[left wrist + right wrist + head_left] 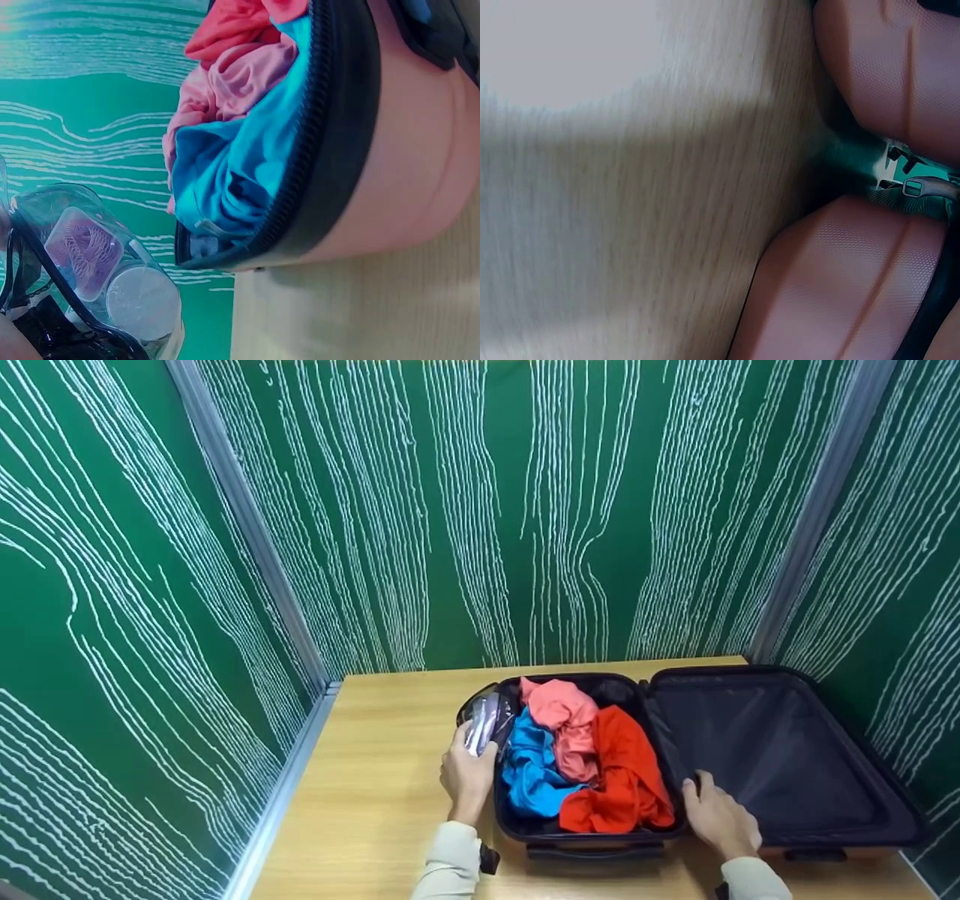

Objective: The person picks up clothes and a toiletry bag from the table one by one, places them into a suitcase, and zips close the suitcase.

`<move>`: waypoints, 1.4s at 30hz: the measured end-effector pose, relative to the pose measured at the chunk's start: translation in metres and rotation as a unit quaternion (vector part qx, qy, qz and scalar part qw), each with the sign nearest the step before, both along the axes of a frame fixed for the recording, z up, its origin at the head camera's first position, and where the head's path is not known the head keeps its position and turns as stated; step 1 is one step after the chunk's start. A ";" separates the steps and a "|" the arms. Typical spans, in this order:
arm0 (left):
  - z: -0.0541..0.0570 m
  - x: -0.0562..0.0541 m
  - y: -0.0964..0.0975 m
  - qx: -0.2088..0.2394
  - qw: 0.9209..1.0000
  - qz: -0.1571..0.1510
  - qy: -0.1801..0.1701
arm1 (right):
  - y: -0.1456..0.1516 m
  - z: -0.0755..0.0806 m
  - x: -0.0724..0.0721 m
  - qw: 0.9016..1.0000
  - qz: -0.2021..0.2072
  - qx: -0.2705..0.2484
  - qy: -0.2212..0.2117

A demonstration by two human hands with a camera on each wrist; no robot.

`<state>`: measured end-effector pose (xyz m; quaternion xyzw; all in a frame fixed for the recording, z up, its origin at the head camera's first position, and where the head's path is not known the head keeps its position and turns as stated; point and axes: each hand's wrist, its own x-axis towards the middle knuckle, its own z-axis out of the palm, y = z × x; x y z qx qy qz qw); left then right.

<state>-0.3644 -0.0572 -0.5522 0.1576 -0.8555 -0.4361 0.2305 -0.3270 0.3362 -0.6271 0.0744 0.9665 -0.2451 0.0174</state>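
My left hand (pixel 466 772) holds a clear pouch (pixel 484 725) with black trim beside the suitcase's left wall. In the left wrist view, a purple item in a clear case (pixel 84 253) and a round white-topped container (pixel 144 301) show through the plastic. The open suitcase (pixel 592 838) has a black zippered rim and a pinkish-orange shell. Crumpled inside it are a pink cloth (pixel 559 709), a blue cloth (pixel 534 769) and a red cloth (pixel 626 780). At the near inner corner of the suitcase lid (pixel 772 750), my right hand (pixel 720 817) grips the edge with curled fingers.
The suitcase lies on a wooden table (pixel 367 780), its lid folded out to the right. Green panels (pixel 465 547) with white wavy lines surround the table on three sides. A strap with a buckle (pixel 922 187) spans the gap between the two shells.
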 end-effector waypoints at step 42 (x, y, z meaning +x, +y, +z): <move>0.023 -0.004 0.069 -0.042 0.991 -0.114 0.052 | -0.001 0.001 0.002 1.000 0.002 -0.006 -0.006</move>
